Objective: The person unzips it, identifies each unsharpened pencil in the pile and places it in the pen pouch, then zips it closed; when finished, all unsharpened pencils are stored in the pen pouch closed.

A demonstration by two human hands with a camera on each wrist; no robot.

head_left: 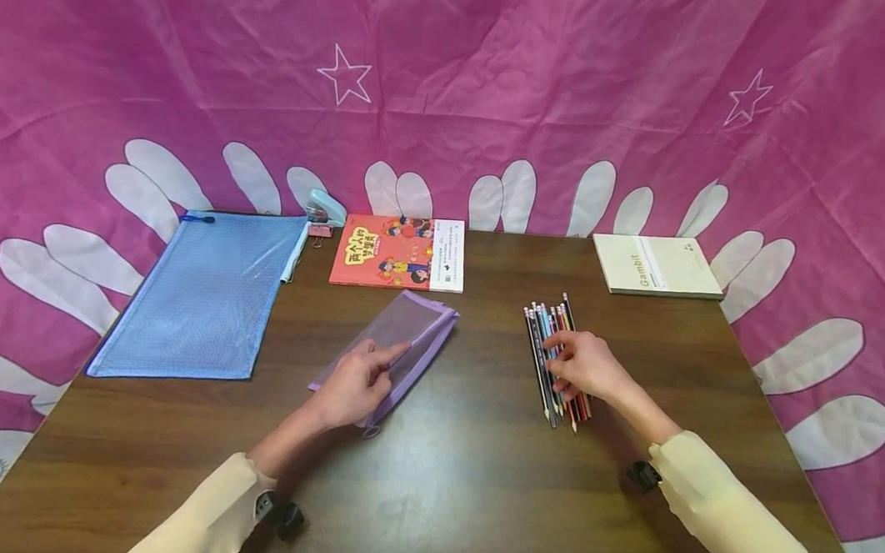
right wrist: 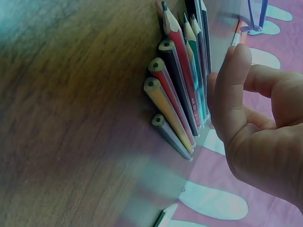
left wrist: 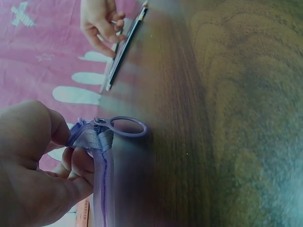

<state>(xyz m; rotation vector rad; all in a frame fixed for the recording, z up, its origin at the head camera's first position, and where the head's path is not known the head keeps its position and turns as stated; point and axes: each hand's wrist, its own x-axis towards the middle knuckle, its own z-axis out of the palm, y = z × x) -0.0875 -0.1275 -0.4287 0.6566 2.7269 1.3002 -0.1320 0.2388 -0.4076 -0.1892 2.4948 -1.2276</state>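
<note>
Pinching purple pouch (head_left: 397, 317) near its zip ring (left wrist: 130, 135), left hand (head_left: 354, 385) holds it left of the pencils (head_left: 537, 340); right hand (head_left: 584, 367) hangs over them on worktop (head_left: 439, 493), fingers (head_left: 561, 339) loose, empty. Best bunch evenly so none roll.

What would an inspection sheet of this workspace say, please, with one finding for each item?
Surface: brown wooden table, glare in places.
Job's things: purple zip pouch; bunch of pencils, some sharpened, some flat-ended.
Clutter: blue mesh folder, stapler, pink clip, red book, cream book.
Left grip: pinches one end of the pouch.
Right grip: over the pencils, fingers loosely bent; no pencil seen held.
Cables: nothing seen.
Surroundings: pink cloth with white petal shapes and outlined stars.
</note>
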